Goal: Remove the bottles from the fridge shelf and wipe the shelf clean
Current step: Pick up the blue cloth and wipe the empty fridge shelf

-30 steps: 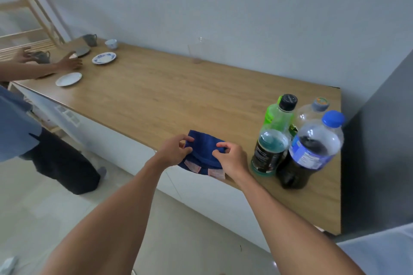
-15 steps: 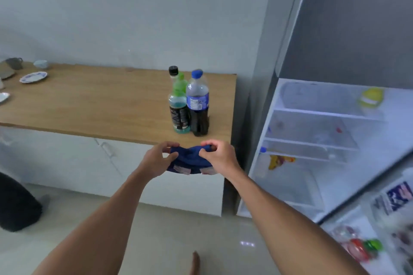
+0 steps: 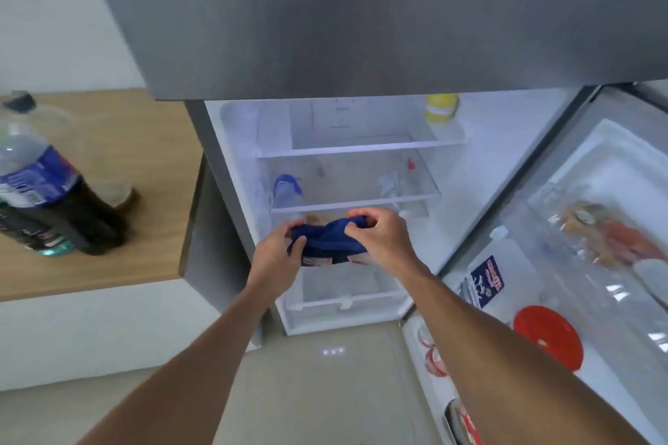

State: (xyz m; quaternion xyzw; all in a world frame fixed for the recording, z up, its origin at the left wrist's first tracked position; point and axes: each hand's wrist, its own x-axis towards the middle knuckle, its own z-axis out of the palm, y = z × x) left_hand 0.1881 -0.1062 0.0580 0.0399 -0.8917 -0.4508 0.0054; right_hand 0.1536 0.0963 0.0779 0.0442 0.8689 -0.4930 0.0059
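Hands are still gripping the bunched blue cloth (image 3: pixel 329 244) between them, but the scene behind them is changing: half a second ago the wooden counter filled the left and middle of the view, and now the open fridge (image 3: pixel 506 170) is sitting squarely ahead. The left hand (image 3: pixel 276 251) is pinching the cloth's left end with curled fingers, and the right hand (image 3: pixel 379 240) is pinching its right end from above, thumb and fingers closed on the fabric. The cloth is hanging in the air just in front of the lower glass shelf (image 3: pixel 356 202), not touching it.

The bottles (image 3: pixel 47 191) are standing together on the counter (image 3: pixel 119 155), now pushed to the far left edge of the view and blurred, where earlier they were standing near the centre. The dark cola bottle with the blue label is showing in front.

Inside the fridge, the upper shelf (image 3: pixel 361 148) is carrying a yellow-lidded jar (image 3: pixel 440 106) at its right rear. On the lower shelf, small blurred items are lying, including a blue-and-white one (image 3: pixel 287 189) at the left. The open door (image 3: pixel 592 246) is swinging off to the right, holding a red lid (image 3: pixel 547 336) and packaged food in its racks.
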